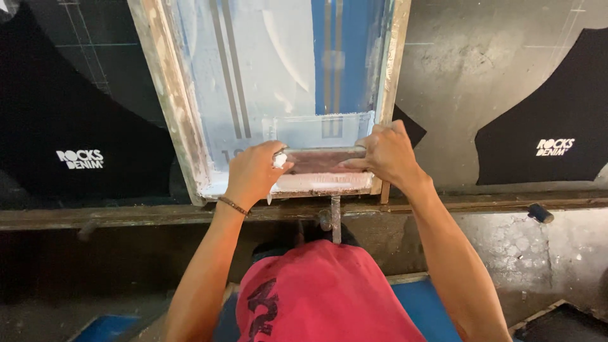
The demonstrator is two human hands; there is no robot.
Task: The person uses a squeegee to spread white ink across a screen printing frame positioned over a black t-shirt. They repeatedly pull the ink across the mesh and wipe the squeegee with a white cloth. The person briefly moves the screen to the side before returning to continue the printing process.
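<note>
A wood-framed printing screen [177,107] with a pale blue mesh lies on the long table in front of me. A wooden squeegee [320,161], smeared with white ink, sits across the near end of the screen. My left hand [253,172] grips its left end and my right hand [386,155] grips its right end. A band of white ink [323,183] lies just under the squeegee along the frame's near edge. A thin bracelet circles my left wrist.
Black cut fabric pieces with small white prints lie flat on the table, one at the left [69,126] and one at the right [544,120]. The table's worn front rail [475,204] runs across, with a metal pin [335,218] below the screen.
</note>
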